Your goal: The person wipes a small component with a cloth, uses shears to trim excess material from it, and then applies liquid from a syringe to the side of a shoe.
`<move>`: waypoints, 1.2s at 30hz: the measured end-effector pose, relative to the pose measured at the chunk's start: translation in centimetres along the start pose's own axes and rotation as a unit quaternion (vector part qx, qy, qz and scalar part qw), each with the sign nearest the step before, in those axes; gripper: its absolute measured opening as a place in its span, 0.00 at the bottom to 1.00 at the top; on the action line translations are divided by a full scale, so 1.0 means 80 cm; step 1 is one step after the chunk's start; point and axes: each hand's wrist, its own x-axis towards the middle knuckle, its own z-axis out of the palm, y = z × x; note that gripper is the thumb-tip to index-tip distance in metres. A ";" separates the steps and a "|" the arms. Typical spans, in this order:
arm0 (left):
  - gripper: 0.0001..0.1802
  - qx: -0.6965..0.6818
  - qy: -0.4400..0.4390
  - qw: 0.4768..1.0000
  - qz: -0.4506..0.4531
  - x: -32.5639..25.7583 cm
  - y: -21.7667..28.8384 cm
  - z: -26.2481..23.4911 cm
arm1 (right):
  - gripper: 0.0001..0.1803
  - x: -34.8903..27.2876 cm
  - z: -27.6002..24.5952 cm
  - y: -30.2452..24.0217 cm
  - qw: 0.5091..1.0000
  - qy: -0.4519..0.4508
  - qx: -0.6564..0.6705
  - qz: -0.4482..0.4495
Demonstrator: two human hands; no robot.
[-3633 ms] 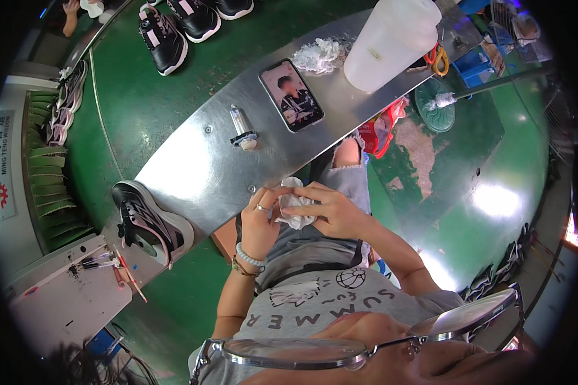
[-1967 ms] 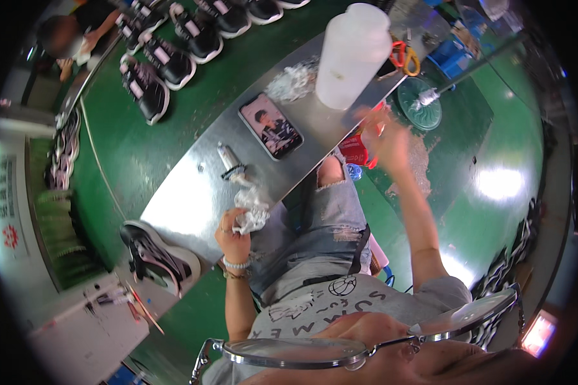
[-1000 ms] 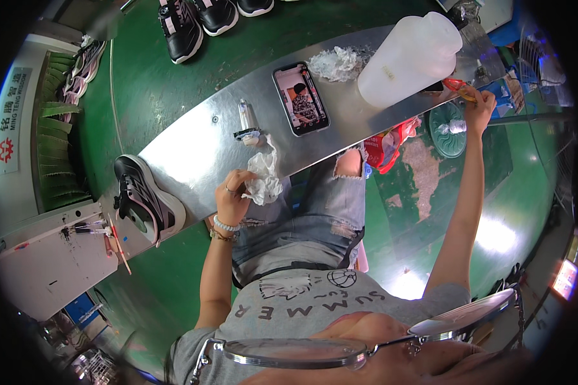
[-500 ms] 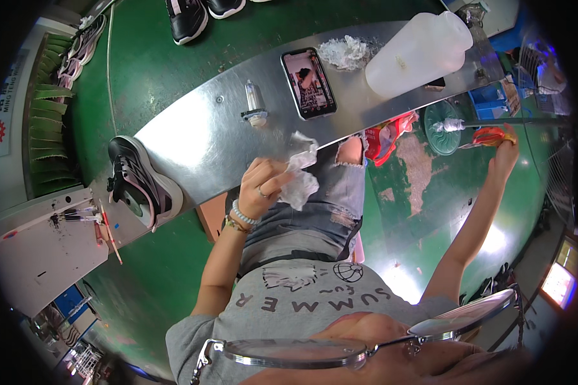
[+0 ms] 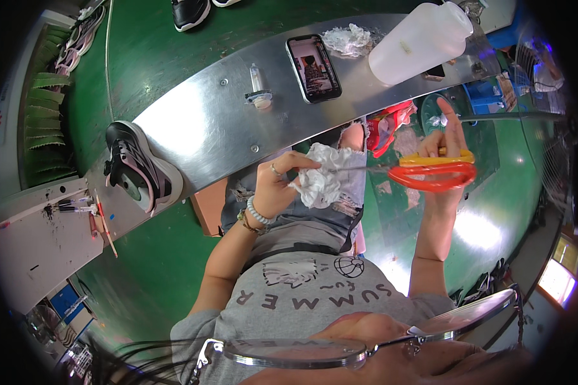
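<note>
My left hand [image 5: 277, 183] is closed on a crumpled white wad [image 5: 321, 186], cloth or fibre, pinched at its left edge above my lap. To its right, my right hand [image 5: 448, 144] holds scissors [image 5: 425, 171] with one red and one yellow handle. Their metal blades point left and meet the wad's right side; the tips are lost in it. The index finger of the right hand sticks up, while the others curl round the handles. Whether the blades are apart cannot be made out.
On the curved metal bench [image 5: 199, 122] are a phone [image 5: 313, 69], a small glass lamp [image 5: 258, 86], another white wad [image 5: 348, 40] and a white plastic bottle [image 5: 420, 43]. A black sports shoe [image 5: 141, 170] stands at its left end. A red bag [image 5: 384, 131] hangs below the edge.
My right hand has swung in from the far right, bringing the scissors to the wad. The left hand has shifted slightly right, and the wad now appears bunched and fuller.
</note>
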 end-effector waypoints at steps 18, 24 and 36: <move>0.14 0.144 0.060 0.988 -0.002 -0.017 -0.026 -0.026 | 0.08 -0.040 -0.009 0.048 0.923 0.041 0.337 0.183; 0.13 0.142 0.089 0.985 -0.046 -0.013 -0.025 -0.031 | 0.09 -0.037 -0.037 0.077 0.951 -0.033 0.281 0.128; 0.15 0.123 0.027 0.992 -0.011 -0.012 -0.029 -0.032 | 0.13 -0.037 -0.024 0.081 0.960 0.069 0.247 0.108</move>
